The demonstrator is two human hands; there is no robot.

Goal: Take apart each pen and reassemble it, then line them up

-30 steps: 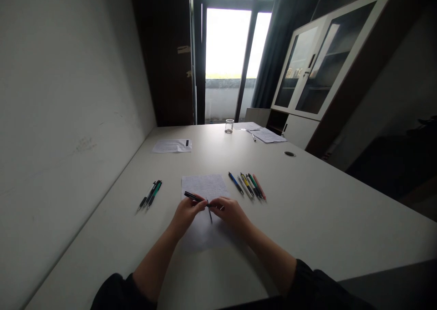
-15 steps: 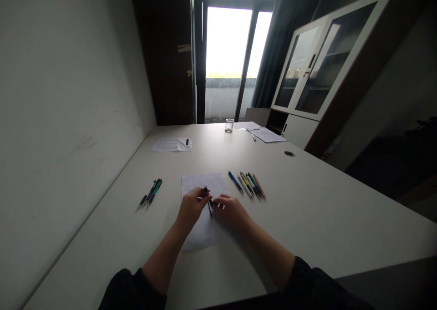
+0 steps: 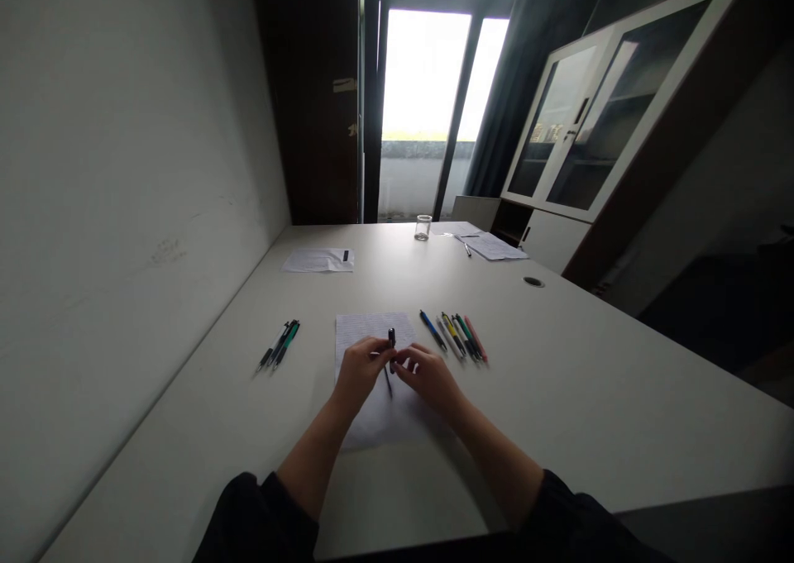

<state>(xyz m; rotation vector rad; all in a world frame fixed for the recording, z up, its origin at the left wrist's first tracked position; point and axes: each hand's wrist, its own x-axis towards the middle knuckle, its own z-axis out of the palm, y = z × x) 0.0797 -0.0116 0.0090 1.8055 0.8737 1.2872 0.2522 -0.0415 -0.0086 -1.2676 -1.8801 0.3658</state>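
Over the lined paper (image 3: 365, 325), both of my hands meet at a black pen (image 3: 392, 335) that is held almost upright. My left hand (image 3: 361, 370) pinches it between thumb and fingertips. From the other side, my right hand (image 3: 428, 375) is closed with its fingertips on the pen's lower part. Fingers cover the pen's middle. A thin dark strip (image 3: 388, 383) shows just below the fingers, over the paper; I cannot tell whether it is a pen part or a shadow.
Several pens lie right of the paper, among them a blue pen (image 3: 432, 331) and a pink pen (image 3: 476, 338). A group with a green-and-black pen (image 3: 286, 345) lies left. Farther back are a sheet (image 3: 316, 260), a glass (image 3: 423, 228), stacked papers (image 3: 493, 246) and a cable hole (image 3: 533, 282).
My hands have come closer together, and the black pen now stands more upright between them. My right fingertips have shifted up along it. The whole view has swung slightly.
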